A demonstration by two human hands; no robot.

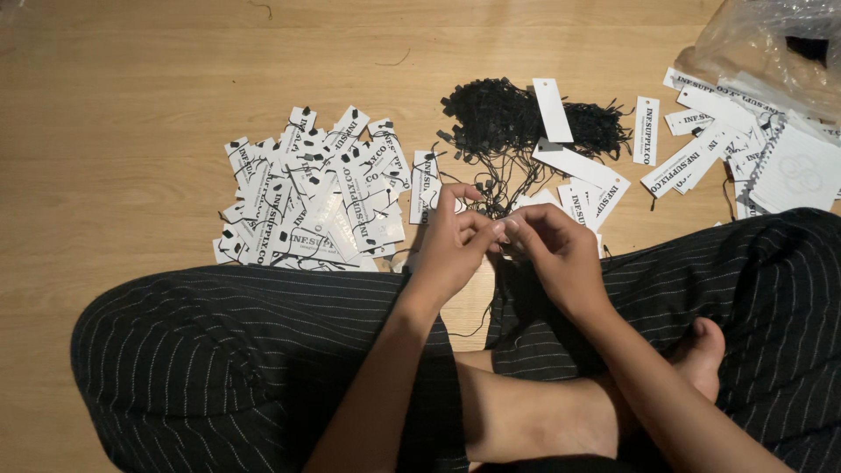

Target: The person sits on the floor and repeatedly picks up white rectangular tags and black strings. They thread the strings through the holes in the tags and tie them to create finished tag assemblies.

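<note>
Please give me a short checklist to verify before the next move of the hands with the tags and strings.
1. Left hand and right hand meet at the fingertips: ok.
2. Thin black string pinched between them: cannot tell.
3. Tangled heap of black strings lies close ahead: ok.
4. Pile of white rectangular paper tags already strung lies apart at left: ok.
5. Loose white tags lie at right: ok.
6. Wooden floor bare near the piles: ok.

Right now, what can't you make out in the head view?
- What the left hand and right hand pinch: too small, covered by the fingertips.
- Clear plastic bag: cut off by the top-right edge, contents blurred.
- Black string pile: single strings tangled, uncountable.
- Left tag pile: lower tags buried under upper ones.
</note>
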